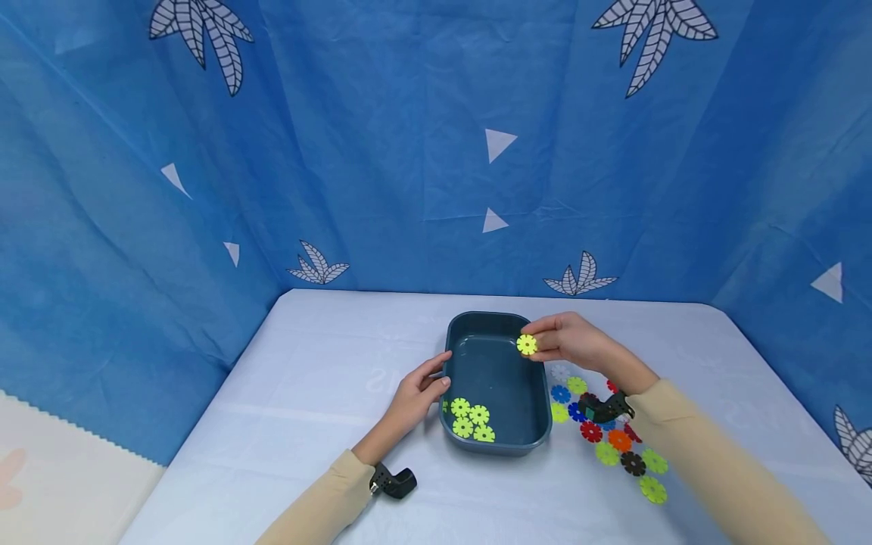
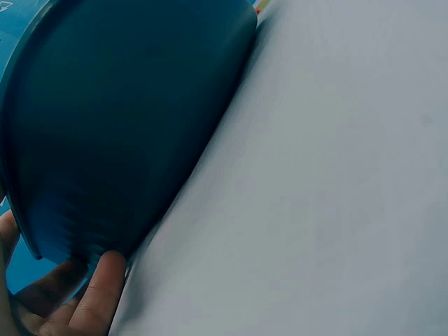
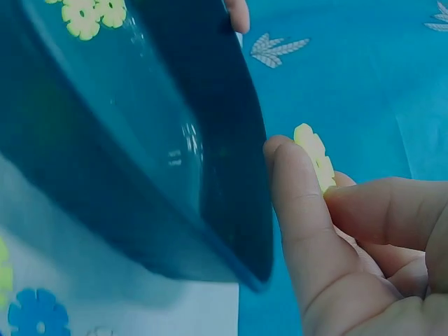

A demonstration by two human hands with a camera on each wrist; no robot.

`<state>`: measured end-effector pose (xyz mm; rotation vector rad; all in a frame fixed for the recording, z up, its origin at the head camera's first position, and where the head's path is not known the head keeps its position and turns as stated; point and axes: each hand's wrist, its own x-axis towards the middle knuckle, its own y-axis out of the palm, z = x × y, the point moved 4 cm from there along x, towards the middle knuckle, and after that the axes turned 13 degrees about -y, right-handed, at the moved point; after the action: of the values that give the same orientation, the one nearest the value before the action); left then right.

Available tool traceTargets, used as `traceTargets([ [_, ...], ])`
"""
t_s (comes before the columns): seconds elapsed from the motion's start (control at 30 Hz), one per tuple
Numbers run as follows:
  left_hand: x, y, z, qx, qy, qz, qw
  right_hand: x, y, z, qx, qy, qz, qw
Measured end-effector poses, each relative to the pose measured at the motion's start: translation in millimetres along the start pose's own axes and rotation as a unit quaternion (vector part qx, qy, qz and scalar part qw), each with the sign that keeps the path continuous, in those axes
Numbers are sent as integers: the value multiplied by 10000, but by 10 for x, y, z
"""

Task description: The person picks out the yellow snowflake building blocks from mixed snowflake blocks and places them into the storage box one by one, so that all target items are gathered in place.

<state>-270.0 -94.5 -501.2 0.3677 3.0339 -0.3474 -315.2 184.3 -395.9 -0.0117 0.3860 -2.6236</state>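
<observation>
- Nearest me are my beige sleeves (image 1: 320, 499), with a black wrist camera (image 1: 398, 483) strapped on each arm.
- To the right of the tub, loose toothed discs lie on the white worktop (image 1: 306, 356): yellow-green (image 1: 653, 489), dark brown (image 1: 633, 463), orange (image 1: 620, 440), red (image 1: 591, 431) and blue (image 1: 561, 393), partly hidden by my right arm.
- At the near end inside the tub, four yellow-green discs (image 1: 479, 414) lie clustered.
- My left hand (image 1: 414, 391) rests its extended fingers against the left side of the blue-grey plastic tub (image 1: 504, 386).
- Well apart from it, my right hand (image 1: 575, 341) pinches one yellow-green toothed disc (image 1: 527, 345) between thumb and fingers, above the tub's right side, towards its far end.
- Farthest off hangs a blue cloth (image 1: 375, 151) printed with white leaves and triangles.
</observation>
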Motion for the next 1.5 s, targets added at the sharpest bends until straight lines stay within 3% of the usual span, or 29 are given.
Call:
traceTargets([
  [0.43,8,-6,-17,-10,25,-20,10000,306,399,54,-328,-45,275,9991],
  [0.73,9,-3,-9,-47,9,39,10000,463,609,-1,-587,167,57,9981],
  [1.17,9,-2,-10,-129,-11,107,9999,546,858,-126,-1274,494,57,9906],
  [1.5,33,-3,22,-121,-23,89,9999,526,964,-230,-1819,625,331,9808],
])
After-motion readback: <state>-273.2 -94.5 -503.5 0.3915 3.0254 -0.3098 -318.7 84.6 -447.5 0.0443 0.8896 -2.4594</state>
